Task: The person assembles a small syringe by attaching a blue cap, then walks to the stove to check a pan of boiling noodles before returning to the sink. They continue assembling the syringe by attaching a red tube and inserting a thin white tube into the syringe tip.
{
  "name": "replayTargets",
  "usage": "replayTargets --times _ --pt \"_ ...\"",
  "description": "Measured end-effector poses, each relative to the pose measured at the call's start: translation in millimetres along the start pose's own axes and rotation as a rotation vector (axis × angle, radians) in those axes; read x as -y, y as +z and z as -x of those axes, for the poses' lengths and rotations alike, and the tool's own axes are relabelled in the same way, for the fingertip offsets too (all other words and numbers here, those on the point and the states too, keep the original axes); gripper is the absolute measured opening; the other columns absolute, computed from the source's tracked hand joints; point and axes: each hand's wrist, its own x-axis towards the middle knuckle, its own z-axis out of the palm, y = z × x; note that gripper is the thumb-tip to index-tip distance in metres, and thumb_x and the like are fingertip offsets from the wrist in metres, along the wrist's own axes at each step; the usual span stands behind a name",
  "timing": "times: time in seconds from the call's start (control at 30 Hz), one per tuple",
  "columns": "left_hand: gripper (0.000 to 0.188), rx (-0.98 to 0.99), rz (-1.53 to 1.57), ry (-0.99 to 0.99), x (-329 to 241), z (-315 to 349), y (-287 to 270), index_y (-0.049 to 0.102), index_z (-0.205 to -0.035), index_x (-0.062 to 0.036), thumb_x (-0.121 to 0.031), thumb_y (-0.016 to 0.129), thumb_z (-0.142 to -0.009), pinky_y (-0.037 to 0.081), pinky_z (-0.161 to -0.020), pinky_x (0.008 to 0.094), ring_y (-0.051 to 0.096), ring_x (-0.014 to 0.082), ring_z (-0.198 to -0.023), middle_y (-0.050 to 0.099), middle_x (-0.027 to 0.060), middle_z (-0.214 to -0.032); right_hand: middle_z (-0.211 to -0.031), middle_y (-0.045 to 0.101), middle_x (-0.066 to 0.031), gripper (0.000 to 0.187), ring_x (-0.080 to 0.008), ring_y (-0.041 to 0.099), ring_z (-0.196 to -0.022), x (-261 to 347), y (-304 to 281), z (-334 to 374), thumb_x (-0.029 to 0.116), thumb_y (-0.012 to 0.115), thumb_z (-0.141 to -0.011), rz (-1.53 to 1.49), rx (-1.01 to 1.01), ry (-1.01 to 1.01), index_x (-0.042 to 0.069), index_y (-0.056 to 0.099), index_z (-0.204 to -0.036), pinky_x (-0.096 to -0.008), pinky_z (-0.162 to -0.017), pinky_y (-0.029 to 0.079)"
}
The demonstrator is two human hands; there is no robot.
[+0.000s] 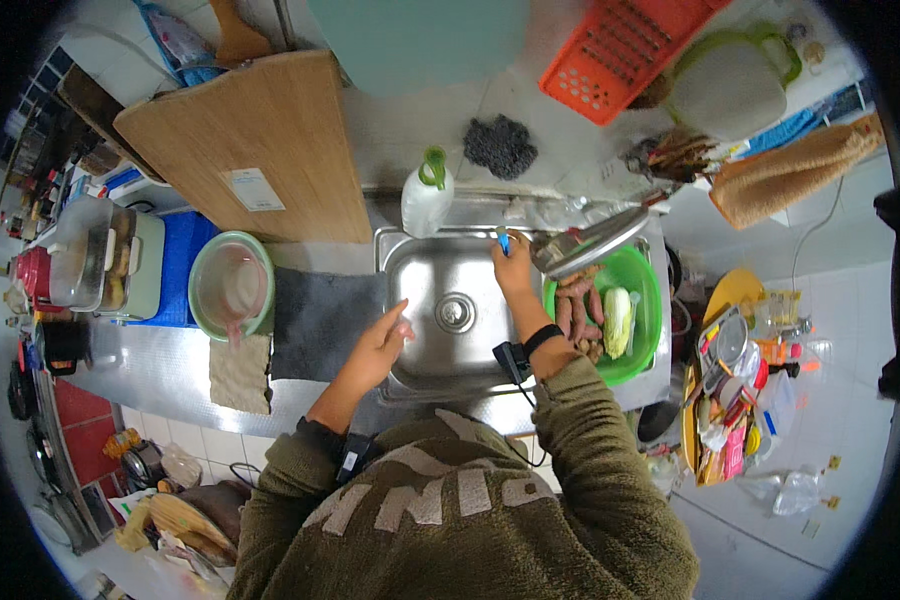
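Note:
My left hand (378,346) is over the left edge of the steel sink (420,375), index finger stretched out and the others partly curled; I see no object in it. Over the far right of the sink, my right hand (513,268) has its fingers closed on a small blue and white thing (503,240) whose kind I cannot make out. Right of that hand, a green basin (653,340) holds reddish sweet potatoes (573,310) and a pale cabbage (619,322). A metal lid or pan (600,240) leans over the basin's far side.
A white bottle with a green top (427,200) stands behind the sink, near a dark scouring pad (500,147). To the left lie a grey mat (320,325), a pale green bowl (202,290) and a folded cloth (240,372). A wooden board (260,140) leans behind; an orange grater (620,55) stands far right.

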Motion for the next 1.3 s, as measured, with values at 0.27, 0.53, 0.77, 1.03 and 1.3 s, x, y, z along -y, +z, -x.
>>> replayTargets --times 0.27,0.53,0.77,1.03,1.3 --pt "0.04 -0.014 0.132 -0.003 -4 10 -22 0.045 -0.136 -0.0088 -0.028 0.04 -0.1 0.034 -0.057 0.0187 0.036 0.0037 -0.062 0.047 -0.0044 -0.073 -0.14 0.031 -0.0286 0.031 -0.0426 0.054 -0.105 -29 23 -52 0.018 0.058 -0.084 0.319 0.213 0.294 -0.006 0.06 -0.103 -0.0455 -0.087 0.046" --pt "0.036 -0.047 0.242 -0.066 -6 -8 -15 0.044 -0.132 -0.0101 -0.023 0.044 -0.098 0.036 -0.057 0.0199 0.04 0.0049 -0.063 0.053 -0.0021 -0.085 -0.126 0.046 -0.0206 0.034 -0.0355 0.056 -0.104 -16 -1 -23 0.014 0.055 -0.089 0.189 0.183 0.042 -0.004 0.053 -0.118 -0.0393 -0.085 0.048" --pt "0.027 -0.005 0.147 0.167 -25 -26 23 0.048 -0.112 -0.0098 -0.006 0.058 -0.087 0.04 -0.069 0.0213 0.047 0.0068 -0.078 0.05 0.0006 -0.096 -0.121 0.053 -0.007 0.027 -0.0202 0.058 -0.098 112 -99 71 0.009 0.053 -0.092 -0.939 0.519 0.485 0.001 0.058 -0.117 -0.0311 -0.073 0.045" --pt "0.027 0.086 0.004 0.242 -62 0 47 0.052 -0.103 -0.005 -0.007 0.068 -0.082 0.042 -0.076 0.0237 0.049 0.007 -0.087 0.051 -0.0007 -0.095 -0.08 0.058 -0.0042 0.02 -0.012 0.05 -0.07 200 -154 87 0.006 0.053 -0.091 -1.08 0.576 0.516 -0.002 0.061 -0.107 -0.0247 -0.062 0.039" --pt "0.01 -0.078 0.221 0.124 -71 8 19 0.056 -0.086 -0.0083 -0.013 0.065 -0.086 0.039 -0.057 0.0191 0.048 0.0024 -0.064 0.055 -0.0051 -0.075 -0.069 0.049 -0.0012 0.019 -0.0097 0.045 -0.06 209 -173 74 0.004 0.054 -0.088 -1.256 0.544 0.688 -0.005 0.058 -0.105 -0.0224 -0.052 0.034"
